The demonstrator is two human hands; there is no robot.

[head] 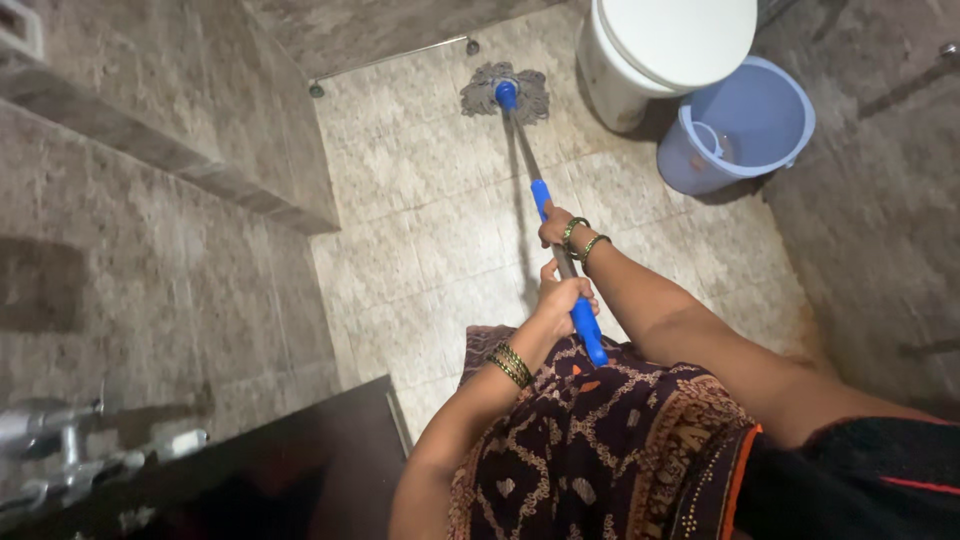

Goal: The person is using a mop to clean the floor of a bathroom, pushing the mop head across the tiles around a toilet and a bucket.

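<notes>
Both of my hands grip a mop handle (527,160), metal with blue grips. My right hand (555,226), with bangles at the wrist, is the farther one and holds the shaft just below the upper blue grip. My left hand (565,300), also with bangles, is wrapped around the lower blue end grip close to my body. The grey string mop head (505,92) rests on the beige tiled floor (420,190) at the far end, beside the toilet base.
A white toilet (665,45) stands at the top, with a pale blue bucket (740,125) holding a scoop to its right. Tiled walls close in on the left and right. Metal tap fittings (70,455) show at lower left. A dark door edge (330,440) is near my body.
</notes>
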